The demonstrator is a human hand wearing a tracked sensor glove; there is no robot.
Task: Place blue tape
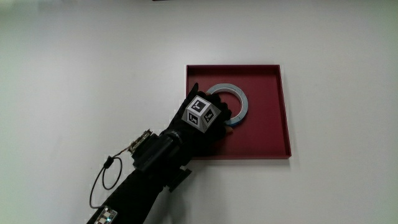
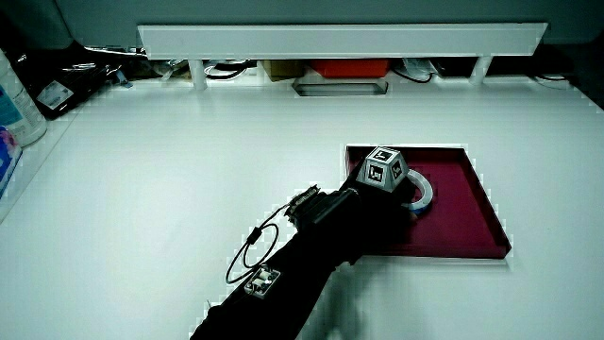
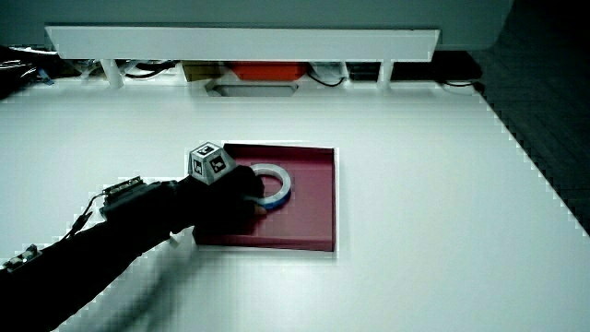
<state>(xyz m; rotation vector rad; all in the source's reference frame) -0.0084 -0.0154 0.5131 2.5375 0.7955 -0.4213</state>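
— Nearest the person comes the black forearm (image 1: 146, 177), and at its end the hand (image 1: 205, 121) sits over the edge of the red tray (image 1: 273, 118) that lies closest to the person. Where does the blue tape (image 1: 239, 99) lie from it?

— Just past the fingertips, farther from the person than the hand, flat on the tray floor. In both side views the roll (image 3: 277, 180) shows lying on its face with its hole upward, so it has no long axis to line up with.

— Does the hand hold it?

— Fingers reach onto the near part of the ring and appear curled on it, though the cube (image 2: 385, 168) and knuckles hide the contact itself. By the look of it, the tape is already down in the tray; letting go and drawing the hand away toward the person is probably what remains.
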